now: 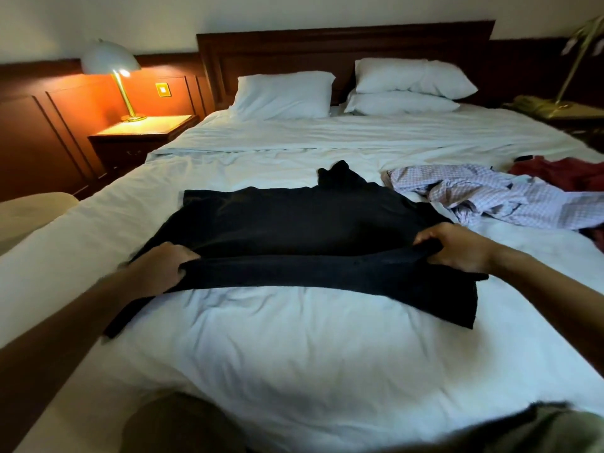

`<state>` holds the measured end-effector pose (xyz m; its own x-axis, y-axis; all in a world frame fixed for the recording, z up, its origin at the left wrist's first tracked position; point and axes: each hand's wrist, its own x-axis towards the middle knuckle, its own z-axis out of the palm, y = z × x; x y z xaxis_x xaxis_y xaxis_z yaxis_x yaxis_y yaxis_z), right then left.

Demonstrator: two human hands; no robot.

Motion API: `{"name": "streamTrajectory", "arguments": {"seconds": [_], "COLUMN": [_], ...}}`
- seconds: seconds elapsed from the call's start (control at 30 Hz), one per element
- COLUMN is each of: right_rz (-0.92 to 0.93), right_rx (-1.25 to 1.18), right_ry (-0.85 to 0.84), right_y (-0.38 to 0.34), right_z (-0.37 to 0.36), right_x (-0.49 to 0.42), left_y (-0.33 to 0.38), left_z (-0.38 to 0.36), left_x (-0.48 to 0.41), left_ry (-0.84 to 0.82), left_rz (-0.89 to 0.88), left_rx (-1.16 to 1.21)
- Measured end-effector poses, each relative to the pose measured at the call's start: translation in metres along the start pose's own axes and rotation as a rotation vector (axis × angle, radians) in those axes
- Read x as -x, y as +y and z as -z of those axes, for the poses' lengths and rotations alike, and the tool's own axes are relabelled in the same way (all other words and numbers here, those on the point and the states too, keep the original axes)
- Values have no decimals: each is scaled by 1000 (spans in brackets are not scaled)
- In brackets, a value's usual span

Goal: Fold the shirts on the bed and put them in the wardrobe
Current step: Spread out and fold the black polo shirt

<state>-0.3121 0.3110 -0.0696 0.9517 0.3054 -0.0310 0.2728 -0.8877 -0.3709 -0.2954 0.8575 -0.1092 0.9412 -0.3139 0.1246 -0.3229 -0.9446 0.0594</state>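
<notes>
lamp (111,60) is glowing on the nightstand (143,130) at far left, well apart from the work, only lighting that corner. left hand (163,268) is gripping the left end of a fold in the black shirt (294,223), fingers curled round the cloth and clamped on it. black shirt is lying spread across the middle of the bed (294,354), collar end pointing toward the pillows (281,94). its near part is doubling into a raised band running between the two hands, and a loose corner is trailing off beside the left arm.

judging by that, the person is taking the near part up over the body for a crosswise fold. gripping both ends is probably pulling the edge taut and straight so it's landing square.

right hand (457,248) is mirroring the left at the right end of the band, fingers bunched and pinching the cloth. right of that, a checked shirt (483,194) is lying crumpled just beside the black one. a red garment (562,174) is sitting past it at the bed's right edge. both are looking unfolded, likely queuing for their turn. wardrobe isn't showing in view, so the task is looking early: first shirt mid-fold, nothing visibly put away.
</notes>
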Motion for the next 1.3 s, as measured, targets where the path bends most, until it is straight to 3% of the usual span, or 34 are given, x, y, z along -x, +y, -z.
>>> {"name": "streamTrajectory", "arguments": {"seconds": [0.1,0.23,0.4,0.5,0.63,0.77,0.9,0.97,1.03,1.17,1.3], "right_rz": [4,-29,-96,-104,-185,-191,-233,-325,-402,-374,-269], "right_rx": [-87,66,302,337,240,-84,-83,-54,-119,-161,-67], "right_ry": [74,187,103,41,40,237,249,259,209,-92,20], "right_y": [10,15,16,26,49,49,44,46,49,60,88], "right_z": [19,31,21,5,-10,-9,-8,-8,-10,-20,-39], "right_x": [-37,-100,-165,-186,-193,-182,-158,-142,-118,-66,-50], "left_y": [-21,-43,-68,-97,-133,-134,-73,-20,37,147,224], "left_z": [16,28,29,27,27,25,-4,-24,-43,-77,-91], "left_x": [-20,-43,-67,-77,-90,-92,-103,-112,-125,-163,-201], "left_ry": [-23,-99,-363,-423,-403,-347,-151,-96,-139,-266,-256], "left_rz": [71,174,340,419,511,561,451,323,192,66,87], "left_rx": [-34,-50,-223,-207,-103,63,41,171,309,379,408]}}
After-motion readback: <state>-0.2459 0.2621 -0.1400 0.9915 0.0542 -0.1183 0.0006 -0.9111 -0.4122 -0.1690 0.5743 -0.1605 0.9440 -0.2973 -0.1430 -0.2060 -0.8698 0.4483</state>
